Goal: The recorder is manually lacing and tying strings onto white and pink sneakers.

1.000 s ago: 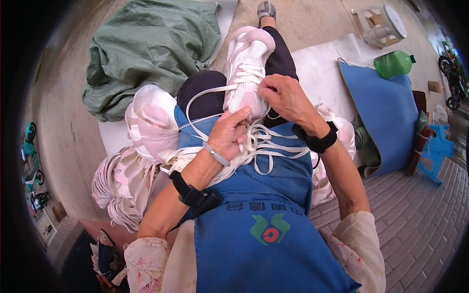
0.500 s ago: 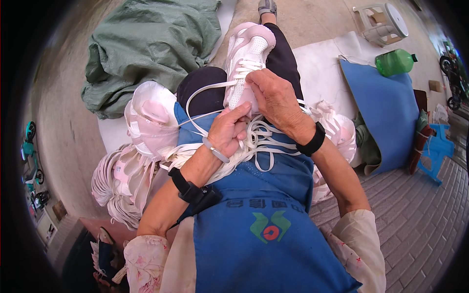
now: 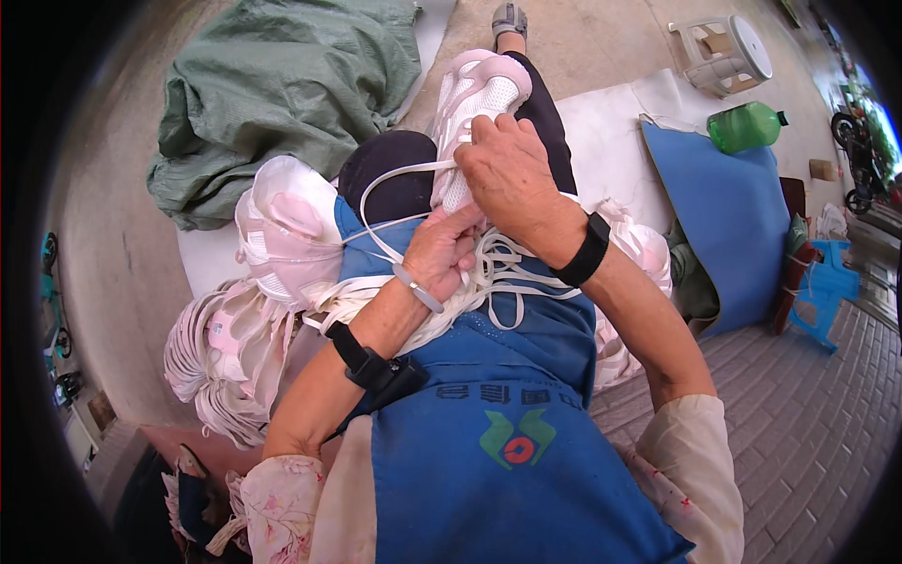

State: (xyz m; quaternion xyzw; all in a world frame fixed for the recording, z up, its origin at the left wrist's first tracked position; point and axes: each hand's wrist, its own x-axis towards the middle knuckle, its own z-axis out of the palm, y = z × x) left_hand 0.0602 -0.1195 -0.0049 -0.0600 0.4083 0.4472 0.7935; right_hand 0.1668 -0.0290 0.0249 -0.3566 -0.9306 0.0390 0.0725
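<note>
Currently | left hand (image 3: 443,254) clamped on sneaker (image 3: 477,98) | right hand (image 3: 512,177) curled over it, grip hidden

Pt. of shoe (image 3: 484,92) hidden behind hands (image 3: 512,177) — tarp (image 3: 282,103) cut off @ top.

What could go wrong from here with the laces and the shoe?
Three possible risks:
1. The long white lace bows out from the sneaker and comes down near the pale wristband, so it might snag there.
2. The heap of loose laces lies close under the left hand and might tangle with it.
3. The right hand covers much of the lacing, so a misplaced crossing might go unseen in this view.
</note>
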